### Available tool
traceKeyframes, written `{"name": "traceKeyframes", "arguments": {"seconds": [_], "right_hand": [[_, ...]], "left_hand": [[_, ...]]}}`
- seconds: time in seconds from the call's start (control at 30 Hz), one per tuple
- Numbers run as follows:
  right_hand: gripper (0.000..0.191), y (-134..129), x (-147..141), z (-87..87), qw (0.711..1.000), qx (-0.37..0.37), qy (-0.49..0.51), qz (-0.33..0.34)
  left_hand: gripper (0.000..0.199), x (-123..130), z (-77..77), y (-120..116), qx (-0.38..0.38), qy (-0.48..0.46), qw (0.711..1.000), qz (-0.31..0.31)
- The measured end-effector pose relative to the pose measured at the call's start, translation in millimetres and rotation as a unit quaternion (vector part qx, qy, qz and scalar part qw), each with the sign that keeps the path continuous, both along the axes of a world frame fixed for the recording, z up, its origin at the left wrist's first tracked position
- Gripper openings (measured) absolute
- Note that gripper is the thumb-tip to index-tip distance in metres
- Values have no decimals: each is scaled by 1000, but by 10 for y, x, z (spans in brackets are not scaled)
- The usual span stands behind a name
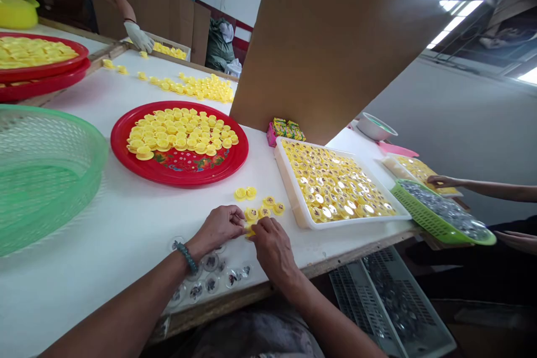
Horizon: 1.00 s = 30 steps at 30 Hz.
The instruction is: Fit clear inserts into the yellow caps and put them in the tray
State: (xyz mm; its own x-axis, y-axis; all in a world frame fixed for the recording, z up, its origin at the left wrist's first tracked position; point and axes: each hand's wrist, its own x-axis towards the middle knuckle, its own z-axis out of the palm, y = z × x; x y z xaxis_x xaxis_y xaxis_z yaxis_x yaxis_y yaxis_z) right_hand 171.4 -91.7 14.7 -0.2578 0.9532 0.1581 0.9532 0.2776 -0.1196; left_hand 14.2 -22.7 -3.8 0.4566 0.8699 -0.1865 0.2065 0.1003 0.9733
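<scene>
My left hand (221, 225) and my right hand (274, 246) meet over the white table, fingertips pinched on a small yellow round plastic piece (250, 231), partly hidden by the fingers. Just beyond them lie several yellow pieces with printed tops (265, 211), and two yellow pieces (245, 193) sit a little farther off. Under and beside my left wrist, which wears a beaded bracelet (187, 258), clear round discs with dark printed pictures (211, 283) are scattered near the table's front edge.
A red tray (188, 174) bears many yellow pieces. A white tray (296, 201) at right is full of printed ones. Left stands a green basket (90, 170); behind rises a cardboard sheet (327, 39). A co-worker's gloved hand (140, 37) and another co-worker's hand (440, 181) are farther off.
</scene>
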Motion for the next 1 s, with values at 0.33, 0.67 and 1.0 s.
{"name": "traceKeyframes", "arguments": {"seconds": [0.33, 0.67, 1.0], "right_hand": [[21, 735, -74, 288, 999, 20, 13, 35], [24, 492, -272, 238, 991, -17, 98, 90], [23, 107, -318, 110, 951, -96, 80, 281]], "left_hand": [[21, -209, 159, 147, 147, 197, 960, 131], [41, -237, 115, 117, 287, 241, 926, 48], [25, -257, 89, 154, 292, 248, 924, 15]]}}
